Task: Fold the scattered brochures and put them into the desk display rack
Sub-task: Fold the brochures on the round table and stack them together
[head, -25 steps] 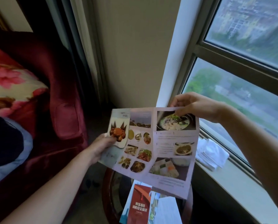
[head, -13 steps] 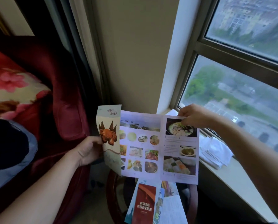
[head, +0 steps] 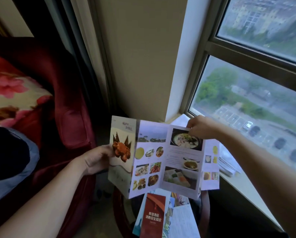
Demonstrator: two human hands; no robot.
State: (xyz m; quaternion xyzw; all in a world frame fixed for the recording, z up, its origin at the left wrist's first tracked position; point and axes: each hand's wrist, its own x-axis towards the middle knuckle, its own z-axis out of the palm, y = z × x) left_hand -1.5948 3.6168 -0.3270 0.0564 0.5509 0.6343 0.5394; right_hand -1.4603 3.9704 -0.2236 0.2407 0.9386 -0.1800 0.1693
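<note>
Brochure [head: 162,158]: held open above the counter [head: 206,210], panels bent.
Left hand [head: 96,159]: fingers clamped on brochure's left panel.
Right hand [head: 201,127]: fingers pinching brochure's top edge.

Both bare forearms reach in from the bottom corners of the frame toward its lower middle. The left hand [head: 96,160] sits left of centre, knuckles toward the camera, fingers curled and closed on the left edge of the brochure [head: 162,158]. The right hand [head: 201,128] is higher, right of centre, its wrist bent down and its fingertips pinched on the top edge of the sheet. The right forearm slants down to the lower right corner.
</note>
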